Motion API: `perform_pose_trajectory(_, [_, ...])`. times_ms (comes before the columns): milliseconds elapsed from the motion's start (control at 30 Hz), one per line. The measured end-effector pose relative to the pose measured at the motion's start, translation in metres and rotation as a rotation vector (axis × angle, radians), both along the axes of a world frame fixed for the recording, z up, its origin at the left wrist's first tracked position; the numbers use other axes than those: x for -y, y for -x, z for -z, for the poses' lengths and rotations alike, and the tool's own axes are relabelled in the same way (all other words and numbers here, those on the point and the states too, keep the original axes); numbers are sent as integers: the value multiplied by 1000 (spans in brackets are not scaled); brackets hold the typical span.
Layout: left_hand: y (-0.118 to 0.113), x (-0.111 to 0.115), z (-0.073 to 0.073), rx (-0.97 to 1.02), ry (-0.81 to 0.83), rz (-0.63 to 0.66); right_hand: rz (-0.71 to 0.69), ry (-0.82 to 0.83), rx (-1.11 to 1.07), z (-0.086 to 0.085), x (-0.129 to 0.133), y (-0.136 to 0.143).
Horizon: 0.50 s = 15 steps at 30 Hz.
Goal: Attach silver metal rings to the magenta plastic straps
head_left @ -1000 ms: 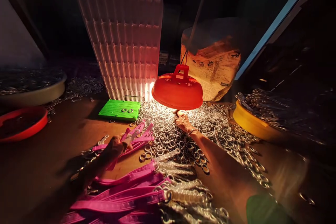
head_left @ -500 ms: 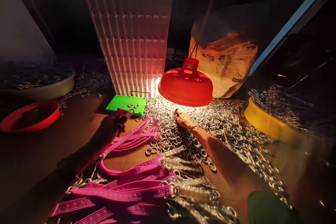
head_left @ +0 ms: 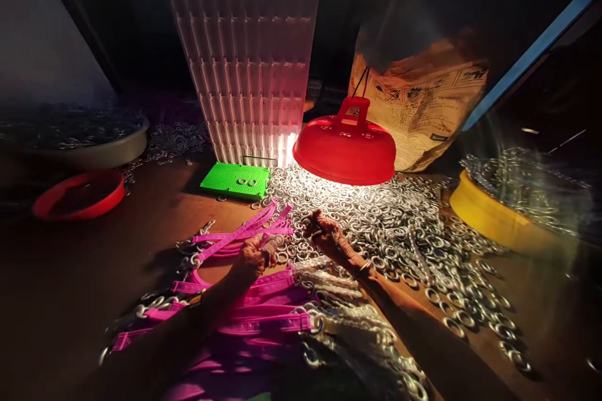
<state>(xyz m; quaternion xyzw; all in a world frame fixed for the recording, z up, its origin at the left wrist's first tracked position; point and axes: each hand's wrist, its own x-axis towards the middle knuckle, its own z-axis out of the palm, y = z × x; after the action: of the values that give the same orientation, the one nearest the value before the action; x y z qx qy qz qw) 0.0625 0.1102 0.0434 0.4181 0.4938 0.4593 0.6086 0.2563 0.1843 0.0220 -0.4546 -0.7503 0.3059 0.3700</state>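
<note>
My left hand [head_left: 255, 258] is closed, with a pale metal ring [head_left: 277, 240] showing at its fingertips, over a bundle of pink straps [head_left: 239, 244]. Just to the right, my right hand [head_left: 328, 239] has its fingers curled together at the near edge of a heap of metal rings [head_left: 371, 213]; what is between those fingers is hidden in shadow. Nearer me lie more pink straps with metal rings at their ends, next to twisted clear-looking strands [head_left: 348, 301]. A small gap separates the two hands.
A red lamp [head_left: 345, 150] hangs low over the heap. Behind stand a ribbed translucent panel [head_left: 249, 62] and a printed paper sack [head_left: 423, 113]. A green perforated block [head_left: 235, 180] bears two rings. A red bowl [head_left: 110, 200] is left, a yellow tub [head_left: 489, 219] right.
My left hand has moved from beside the green block toward me and right, over the straps. My right hand has drawn back from under the lamp to the heap's near edge. The view has shifted slightly.
</note>
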Motion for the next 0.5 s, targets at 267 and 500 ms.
perform_pose_trajectory(267, [-7, 8, 1, -123, -58, -55, -25, 167, -197, 9, 37, 32])
perform_pose_trajectory(500, [-12, -2, 25, 86, 1, -55, -30, 45, -209, 12, 44, 43])
